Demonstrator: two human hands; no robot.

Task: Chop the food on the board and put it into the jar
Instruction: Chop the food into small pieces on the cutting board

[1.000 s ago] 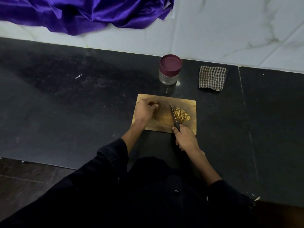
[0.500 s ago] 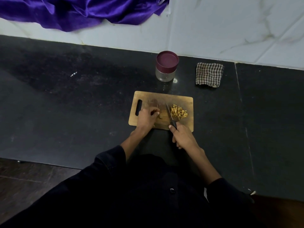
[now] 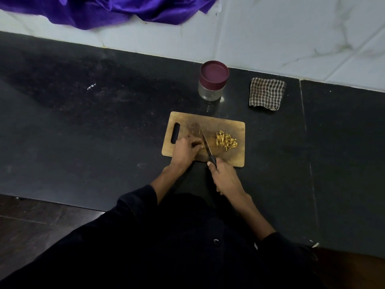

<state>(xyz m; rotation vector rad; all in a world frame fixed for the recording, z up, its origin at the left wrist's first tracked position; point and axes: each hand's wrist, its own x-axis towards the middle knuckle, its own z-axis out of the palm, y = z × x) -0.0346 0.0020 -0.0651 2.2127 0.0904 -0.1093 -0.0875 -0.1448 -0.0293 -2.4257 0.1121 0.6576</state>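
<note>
A wooden chopping board (image 3: 229, 126) with a handle slot lies on the black counter. A heap of chopped yellow-brown pieces (image 3: 226, 140) sits on its right half. My left hand (image 3: 185, 150) rests on the board with curled fingers holding a small piece of food, mostly hidden under the fingers. My right hand (image 3: 224, 177) grips the black handle of a small knife (image 3: 207, 146), whose blade lies on the board just right of my left fingertips. A glass jar (image 3: 211, 91) with a maroon lid on stands behind the board.
A folded checked cloth (image 3: 266, 93) lies right of the jar near the white tiled wall. Purple satin fabric (image 3: 108, 9) hangs over the wall at the top left. The black counter's front edge runs below my arms.
My left hand has drawn back from the board's far left corner toward its near middle, uncovering the handle slot. The knife blade has come left, away from the chopped heap, to my left fingertips.
</note>
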